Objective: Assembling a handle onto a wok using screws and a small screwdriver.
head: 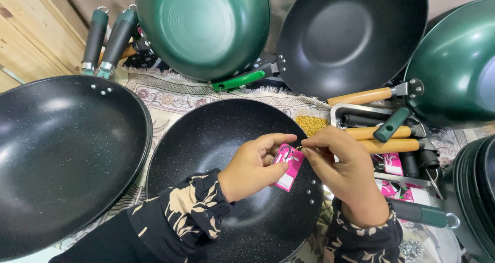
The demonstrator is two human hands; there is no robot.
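My left hand pinches a small pink paper tag above the right rim of a black speckled wok. Touching it at the tag's top corner, my right hand holds a thin gold cord between thumb and forefinger. Both wrists wear black sleeves with a beige leaf print. The wok's green handle sticks out to the right, under my right wrist.
A large black wok lies at the left. Green woks and a black one lean at the back. A metal tray holds wood and green handles, beside more pink tags and gold cords. Stacked pans stand right.
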